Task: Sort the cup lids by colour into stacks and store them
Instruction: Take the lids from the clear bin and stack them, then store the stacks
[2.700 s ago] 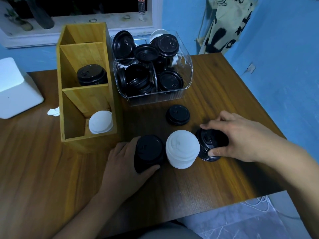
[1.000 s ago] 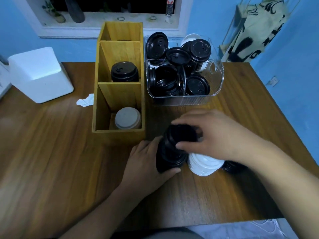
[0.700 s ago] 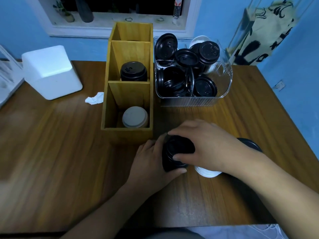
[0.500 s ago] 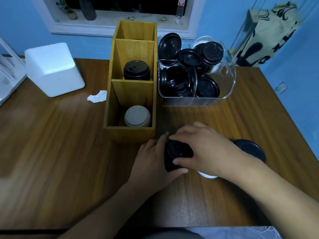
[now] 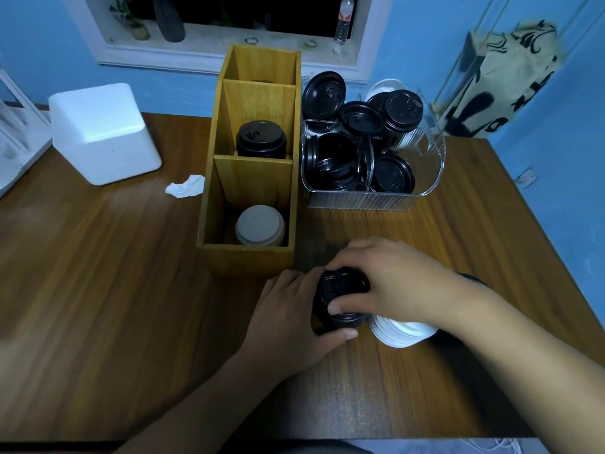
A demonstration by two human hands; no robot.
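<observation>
Single head-worn view: looks forward and steeply down, close over the tabletop [image 5: 98,290], facing the window wall [image 5: 425,44].

bare tabletop [image 5: 98,290] lies wide to the left — only a crumpled tissue [image 5: 185,189] and white box [image 5: 104,136] at its far side. ahead, the wooden organizer [image 5: 248,260] and clear bin [image 5: 376,201] stand side by side, a narrow gap between.

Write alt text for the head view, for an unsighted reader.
Left hand and right hand grip a black lid stack on the table, beside a white lid stack. Behind: a wooden organiser holding sorted lids, a clear bin of loose lids.
</observation>
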